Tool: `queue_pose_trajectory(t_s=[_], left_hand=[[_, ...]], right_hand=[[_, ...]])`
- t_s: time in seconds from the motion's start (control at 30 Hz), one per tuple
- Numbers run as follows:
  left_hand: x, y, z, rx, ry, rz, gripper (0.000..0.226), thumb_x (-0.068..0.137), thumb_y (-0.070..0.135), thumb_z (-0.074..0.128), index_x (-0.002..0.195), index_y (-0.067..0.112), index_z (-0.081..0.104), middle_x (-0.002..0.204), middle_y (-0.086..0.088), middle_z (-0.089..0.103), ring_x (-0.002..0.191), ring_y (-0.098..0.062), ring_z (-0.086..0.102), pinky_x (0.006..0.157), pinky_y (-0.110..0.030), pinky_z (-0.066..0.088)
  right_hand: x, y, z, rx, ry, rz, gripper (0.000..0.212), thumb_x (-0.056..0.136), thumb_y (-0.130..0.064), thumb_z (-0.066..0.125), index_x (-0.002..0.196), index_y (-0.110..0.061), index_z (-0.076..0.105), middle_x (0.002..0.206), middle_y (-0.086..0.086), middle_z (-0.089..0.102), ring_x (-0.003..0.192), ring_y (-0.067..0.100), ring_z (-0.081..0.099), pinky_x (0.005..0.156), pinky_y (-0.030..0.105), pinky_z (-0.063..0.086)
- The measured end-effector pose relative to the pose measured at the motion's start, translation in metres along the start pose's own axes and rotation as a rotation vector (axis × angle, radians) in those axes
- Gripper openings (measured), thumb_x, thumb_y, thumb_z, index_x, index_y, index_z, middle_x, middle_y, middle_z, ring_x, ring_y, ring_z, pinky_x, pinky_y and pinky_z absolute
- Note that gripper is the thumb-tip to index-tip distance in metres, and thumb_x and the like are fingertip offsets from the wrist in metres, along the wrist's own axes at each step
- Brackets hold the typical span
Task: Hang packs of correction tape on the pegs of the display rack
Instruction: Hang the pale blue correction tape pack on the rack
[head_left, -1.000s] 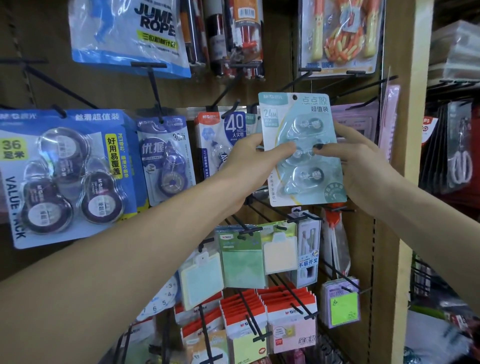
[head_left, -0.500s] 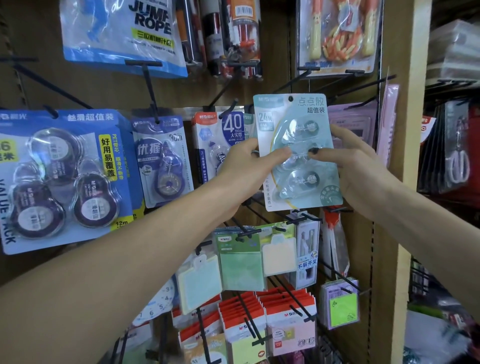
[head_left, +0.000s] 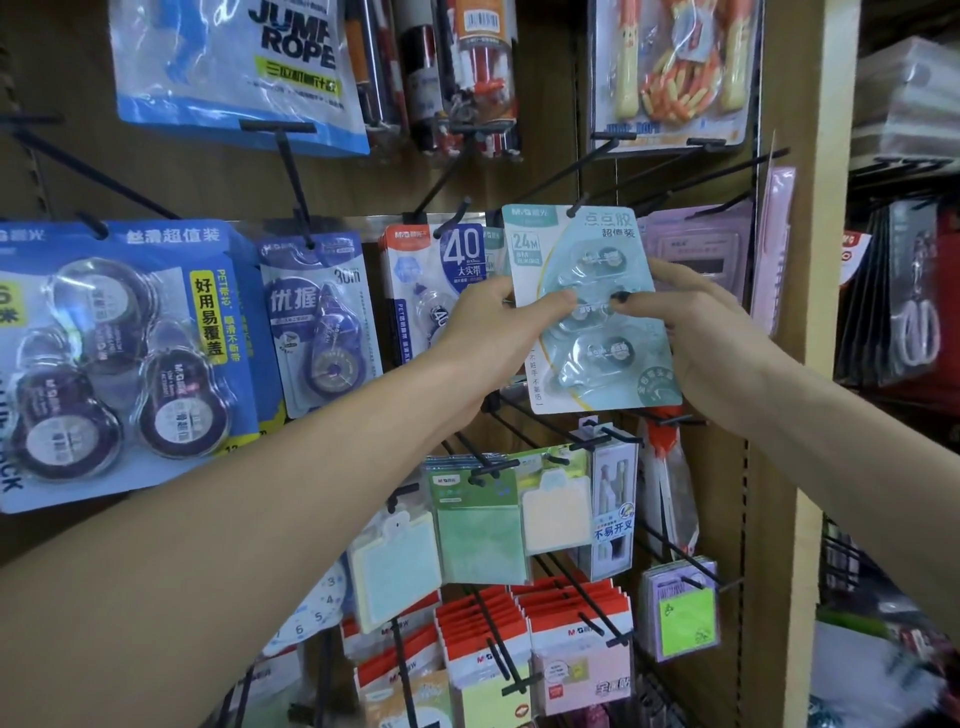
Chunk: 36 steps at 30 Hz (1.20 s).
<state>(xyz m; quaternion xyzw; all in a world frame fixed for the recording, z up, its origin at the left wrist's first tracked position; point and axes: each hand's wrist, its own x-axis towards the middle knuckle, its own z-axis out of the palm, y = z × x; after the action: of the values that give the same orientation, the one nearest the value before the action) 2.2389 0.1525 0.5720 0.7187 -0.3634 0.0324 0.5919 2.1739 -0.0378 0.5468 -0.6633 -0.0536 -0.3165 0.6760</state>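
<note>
Hands (head_left: 498, 332) pinch teal pack (head_left: 592, 312) between thumbs.

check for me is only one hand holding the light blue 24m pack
No, both hold it: the left hand pinches the light blue 24M pack at its left edge, and the right hand grips its right side.

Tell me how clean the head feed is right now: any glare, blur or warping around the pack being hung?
Head view: the light-blue pack and both hands, left hand and right hand, are sharp; glare washes the big blue value pack blisters at left; wide-angle bending bows the wooden post; the bottom right corner is smeared and dim.
</note>
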Motion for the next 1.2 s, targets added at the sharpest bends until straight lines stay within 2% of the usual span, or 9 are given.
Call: queue_pose_trajectory(t_s=[0.17,0.27,0.37,0.5,0.6,0.7,1.0,1.1,1.2], left_hand=[[0.016,-0.015,0.0,0.062,0.093,-0.121,0.018,0.088,0.044,0.074,0.087,0.027,0.068,0.113,-0.011,0.078,0.108,-0.031,0.074,0.097,-0.052,0.06],[0.026,-0.025,0.003,0.12,0.06,-0.216,0.054,0.071,0.056,0.071,0.113,0.021,0.07,0.113,-0.006,0.077,0.105,-0.026,0.073,0.099,-0.047,0.059],[0.029,-0.031,0.009,0.174,0.02,-0.273,0.053,0.089,0.041,0.067,0.132,0.011,0.059,0.116,-0.005,0.069,0.104,-0.021,0.066,0.096,-0.034,0.057],[0.04,-0.044,0.015,0.169,-0.01,-0.356,0.095,0.066,0.055,0.062,0.151,0.015,0.045,0.139,-0.008,0.063,0.122,-0.028,0.063,0.106,-0.046,0.054],[0.041,-0.045,0.014,0.152,-0.011,-0.387,0.094,0.073,0.053,0.062,0.155,0.013,0.039,0.149,-0.008,0.054,0.133,-0.031,0.056,0.112,-0.048,0.049],[0.038,-0.042,0.013,0.182,-0.007,-0.388,0.082,0.09,0.047,0.061,0.157,0.01,0.033,0.155,-0.009,0.046,0.137,-0.032,0.051,0.114,-0.049,0.047],[0.033,-0.039,0.005,0.238,-0.095,-0.376,0.071,0.105,0.039,0.055,0.163,0.012,0.024,0.168,-0.007,0.031,0.15,-0.027,0.036,0.118,-0.035,0.035],[0.024,-0.034,0.0,0.251,-0.12,-0.382,0.067,0.103,0.041,0.058,0.159,0.015,0.034,0.163,-0.004,0.037,0.145,-0.026,0.042,0.121,-0.045,0.039],[0.013,-0.028,-0.012,0.257,-0.187,-0.385,0.055,0.103,0.038,0.059,0.151,0.015,0.045,0.144,-0.005,0.056,0.132,-0.024,0.056,0.116,-0.041,0.046]], right_hand=[[0.022,0.009,0.01,-0.041,-0.025,0.056,0.044,0.094,-0.007,0.07,0.132,-0.029,0.068,0.117,0.002,0.08,0.1,0.027,0.08,0.072,0.039,0.064],[0.038,0.015,0.018,-0.095,0.018,0.086,0.04,0.094,-0.009,0.072,0.124,-0.035,0.068,0.113,0.0,0.08,0.096,0.027,0.08,0.071,0.038,0.064],[0.056,0.023,0.026,-0.146,0.059,0.098,0.055,0.088,-0.015,0.078,0.138,-0.033,0.063,0.12,0.002,0.078,0.099,0.029,0.079,0.085,0.047,0.065],[0.072,0.027,0.033,-0.197,0.101,0.085,0.071,0.09,-0.017,0.078,0.153,-0.031,0.05,0.136,-0.002,0.065,0.104,0.022,0.072,0.082,0.04,0.062],[0.082,0.033,0.034,-0.218,0.113,0.089,0.069,0.09,-0.015,0.077,0.151,-0.032,0.052,0.133,0.002,0.069,0.109,0.027,0.073,0.095,0.047,0.061],[0.087,0.036,0.038,-0.238,0.118,0.088,0.067,0.091,-0.012,0.076,0.15,-0.035,0.052,0.126,0.0,0.07,0.102,0.022,0.073,0.086,0.04,0.062],[0.082,0.042,0.047,-0.301,0.129,0.087,0.056,0.096,-0.02,0.07,0.147,-0.032,0.053,0.125,0.001,0.069,0.112,0.028,0.071,0.1,0.048,0.059],[0.076,0.041,0.048,-0.509,0.151,0.095,0.059,0.096,-0.032,0.068,0.151,-0.026,0.047,0.132,0.003,0.066,0.12,0.03,0.066,0.103,0.043,0.055],[0.065,0.042,0.047,-0.753,0.224,0.06,0.072,0.097,-0.039,0.065,0.159,-0.019,0.034,0.149,0.017,0.052,0.131,0.039,0.056,0.102,0.039,0.048]])
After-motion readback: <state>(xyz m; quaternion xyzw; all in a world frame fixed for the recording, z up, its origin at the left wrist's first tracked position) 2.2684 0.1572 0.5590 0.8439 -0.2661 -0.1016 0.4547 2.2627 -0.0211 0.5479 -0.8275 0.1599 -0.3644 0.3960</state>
